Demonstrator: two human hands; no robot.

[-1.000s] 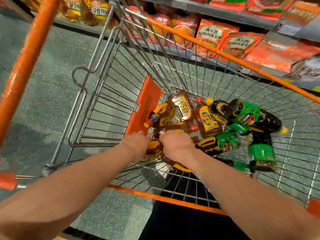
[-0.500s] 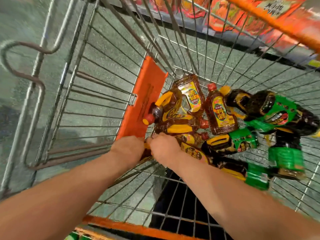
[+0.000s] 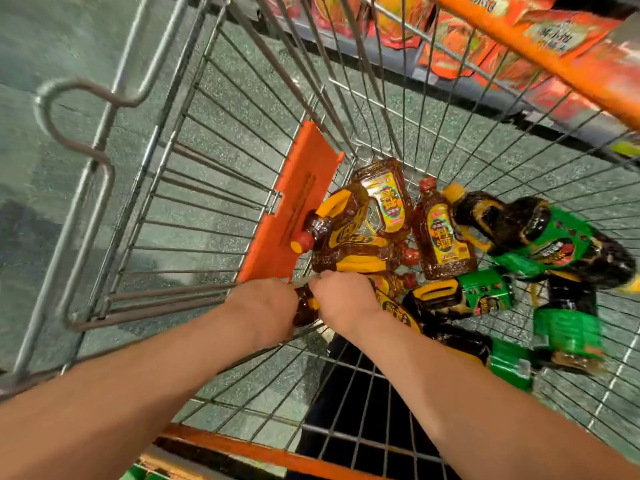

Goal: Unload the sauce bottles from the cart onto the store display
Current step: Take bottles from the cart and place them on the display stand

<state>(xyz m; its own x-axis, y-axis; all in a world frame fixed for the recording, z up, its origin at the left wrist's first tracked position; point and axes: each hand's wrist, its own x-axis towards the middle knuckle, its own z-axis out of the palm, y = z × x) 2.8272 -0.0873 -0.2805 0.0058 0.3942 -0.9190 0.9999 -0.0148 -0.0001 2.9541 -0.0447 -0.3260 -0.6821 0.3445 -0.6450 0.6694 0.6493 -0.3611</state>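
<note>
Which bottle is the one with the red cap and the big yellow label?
Look inside the wire cart, at the pile on its bottom. The bottle lies mid-pile beyond the right hand, red cap pointing away. Amber, not dark with green labels like its right-side neighbours.

The wire shopping cart [image 3: 214, 140] is plain silver-grey metal with bright orange plastic trim along its far right rim and near edge, and a flat orange plastic flap [image 3: 294, 202] on its left. Amber-brown sauce bottles [image 3: 440, 244] carry yellow labels with red characters, yellow handles and red caps. Right of them, near-black sauce bottles [image 3: 540, 237] wear green labels and yellow caps. The floor is speckled grey-green. Far shelf packets [image 3: 450, 39] are orange-red
</note>
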